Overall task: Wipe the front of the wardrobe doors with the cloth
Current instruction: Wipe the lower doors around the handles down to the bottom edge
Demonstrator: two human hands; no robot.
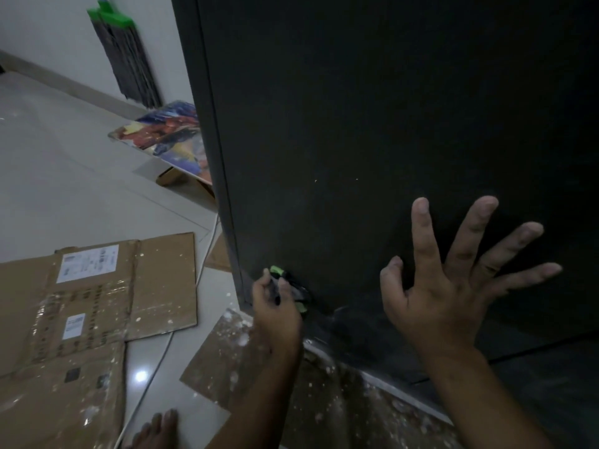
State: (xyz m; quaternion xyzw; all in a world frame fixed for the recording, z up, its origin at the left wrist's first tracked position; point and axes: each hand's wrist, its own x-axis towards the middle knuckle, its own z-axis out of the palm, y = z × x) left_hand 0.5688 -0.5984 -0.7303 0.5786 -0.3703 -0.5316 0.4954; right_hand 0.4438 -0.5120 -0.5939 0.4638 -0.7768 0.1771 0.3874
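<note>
We see the wardrobe door [356, 124] as a flat, matte, near-black panel with a straight left edge and a few pale specks on its face. At its lower left corner the left hand [275, 315] curls round a bunched cloth [293, 286], a soft wad of dark fabric with bright green patches, held against the door front just above its bottom edge. To the right of that, in front of the lower part of the door, the right hand [444, 286] is spread wide with all fingers straight and fanned and nothing in it. We cannot tell whether it touches the panel.

Left of the door, flattened brown cardboard [146, 286] lies on glossy pale floor tiles [64, 173], flecked with white spatter. It bears two white printed labels [86, 264], and their writing is too small to read. Another spattered cardboard sheet [233, 358] lies at the foot of the door, beneath the left hand. A thin white cable [155, 367] runs across the floor between the two sheets. A pale metallic strip [372, 377] runs along the door's base.

Further left and beyond the door's edge, a colourful printed board [165, 137] rests tilted on the floor. A mop [126, 59] with a green head and dark stringy strands leans on the white wall. A bare foot [158, 429] shows below the cable.
</note>
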